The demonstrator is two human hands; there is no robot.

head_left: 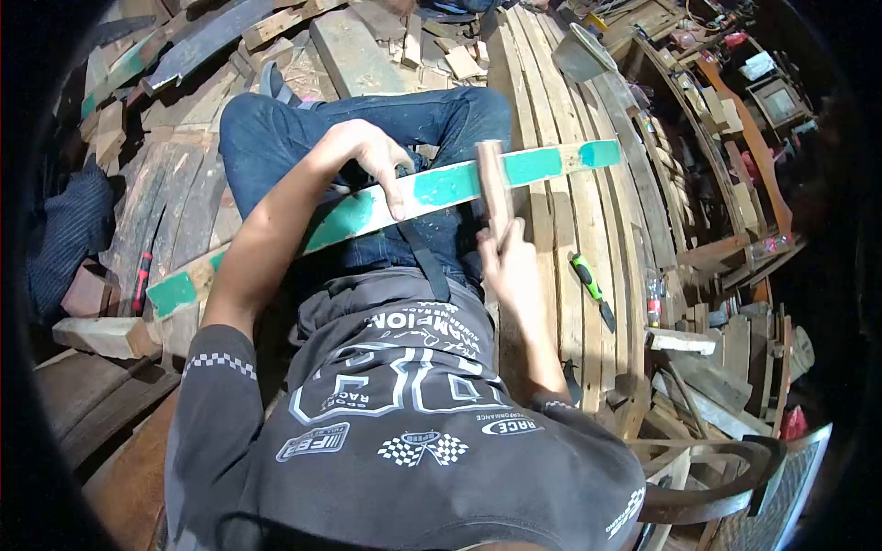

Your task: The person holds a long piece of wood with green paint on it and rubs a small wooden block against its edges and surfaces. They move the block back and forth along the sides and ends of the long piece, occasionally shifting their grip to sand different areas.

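Observation:
A long wooden board with patches of green paint lies slantwise across my crossed legs. My left hand is closed on it near the middle, the thumb on its upper face. In my right hand is a short wooden stick, gripped at its lower end. The stick crosses over the board right of my left hand; motion blur hides whether it touches the board and what exactly its far end is.
A green-and-black handled tool lies on the long planks at right. A red-and-black tool is at left. Scrap timber lies ahead. A bucket, a plastic bottle and cluttered shelving stand at right.

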